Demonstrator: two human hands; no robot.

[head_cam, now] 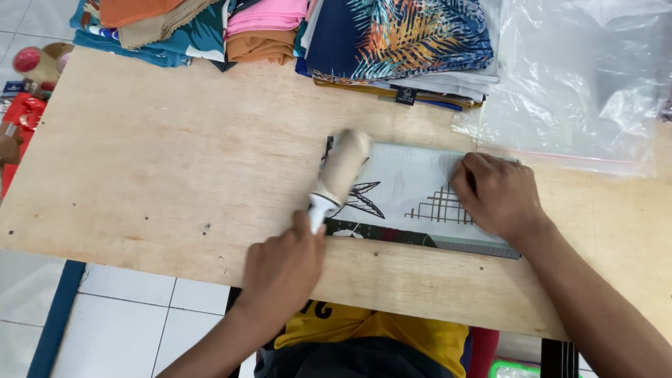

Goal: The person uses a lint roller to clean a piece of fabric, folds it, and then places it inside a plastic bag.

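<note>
Left hand [281, 269] at 7 o'clock, fingers closed round lint roller [341, 170] handle, rolling over folded cloth [413, 199] at centre; right hand [498, 197] at 3 o'clock, fingers flat, pinning cloth to table [168, 175], holding nothing.

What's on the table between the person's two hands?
In the head view, the folded printed cloth lies between them; the left hand runs a lint roller over it while the right hand presses it flat.

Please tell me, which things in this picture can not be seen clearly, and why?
- Lint roller: blurred, head view.
- Folded cloth: right end hidden under right hand.
- Roller handle: its end covered by left hand.
- Fabric stacks: cut off by top edge.
- Plastic bags: contents unclear.
</note>
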